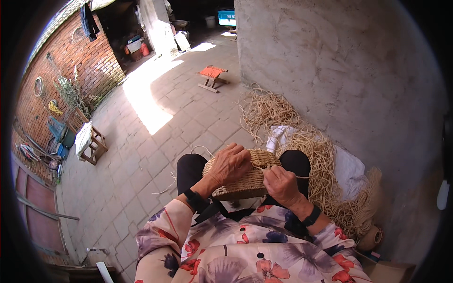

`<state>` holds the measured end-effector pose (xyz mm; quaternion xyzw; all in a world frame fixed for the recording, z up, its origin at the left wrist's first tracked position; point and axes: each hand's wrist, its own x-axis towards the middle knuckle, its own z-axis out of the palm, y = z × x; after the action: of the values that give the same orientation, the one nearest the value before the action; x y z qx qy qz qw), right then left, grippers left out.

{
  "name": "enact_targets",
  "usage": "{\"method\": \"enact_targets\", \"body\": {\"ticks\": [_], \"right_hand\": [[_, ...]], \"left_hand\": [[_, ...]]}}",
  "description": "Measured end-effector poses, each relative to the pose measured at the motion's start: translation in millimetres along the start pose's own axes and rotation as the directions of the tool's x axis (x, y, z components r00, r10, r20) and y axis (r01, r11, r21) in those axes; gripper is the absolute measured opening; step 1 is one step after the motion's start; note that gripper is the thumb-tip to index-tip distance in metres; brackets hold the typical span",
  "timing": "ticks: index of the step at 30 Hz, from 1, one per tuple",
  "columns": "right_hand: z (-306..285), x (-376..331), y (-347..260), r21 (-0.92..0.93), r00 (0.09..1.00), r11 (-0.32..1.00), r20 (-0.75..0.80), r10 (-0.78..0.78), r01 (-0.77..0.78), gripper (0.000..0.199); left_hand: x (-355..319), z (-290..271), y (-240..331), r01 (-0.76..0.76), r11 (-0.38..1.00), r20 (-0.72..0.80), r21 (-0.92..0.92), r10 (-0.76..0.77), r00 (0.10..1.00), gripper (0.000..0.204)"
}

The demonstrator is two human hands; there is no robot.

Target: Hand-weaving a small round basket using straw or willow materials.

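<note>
A woven straw-coloured basket (243,185), made of twisted cord, rests on my lap between my knees. My left hand (231,162) lies over its left side with the fingers curled down against the weave; the fingertips are partly hidden. At the basket's right side, my right hand (282,185) is closed in a pinch on a cord (303,177), whose end sticks out to the right of the fist. The two hands are a short gap apart. Loose cord ends (165,190) trail off to the left of my left knee.
A big tangled heap of straw cord (306,146) lies along the plaster wall (330,61) at my right, over white sacking (348,172). A low folding stool with an orange seat (212,72) stands ahead. To the left is a wooden chair with a white cover (85,139).
</note>
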<state>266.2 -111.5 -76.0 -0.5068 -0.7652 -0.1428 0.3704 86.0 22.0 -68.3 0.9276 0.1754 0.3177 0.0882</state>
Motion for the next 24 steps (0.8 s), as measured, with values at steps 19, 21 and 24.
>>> {"method": "enact_targets", "body": {"ticks": [19, 21, 24], "right_hand": [[43, 13, -16, 0.288, 0.905, 0.859, 0.098, 0.414, -0.424, 0.011], [49, 9, -13, 0.316, 0.874, 0.816, 0.127, 0.469, -0.483, 0.013], [47, 15, -16, 0.418, 0.778, 0.659, 0.267, 0.568, -0.625, 0.019]], "left_hand": [[-27, -13, 18, 0.002, 0.996, 0.010, 0.095, -0.003, 1.000, 0.013], [-29, -10, 19, -0.007, 0.994, -0.002, 0.112, 0.008, 1.000, 0.015], [-32, -5, 17, -0.003, 0.993, -0.004, 0.122, 0.004, 1.000, 0.018]]}}
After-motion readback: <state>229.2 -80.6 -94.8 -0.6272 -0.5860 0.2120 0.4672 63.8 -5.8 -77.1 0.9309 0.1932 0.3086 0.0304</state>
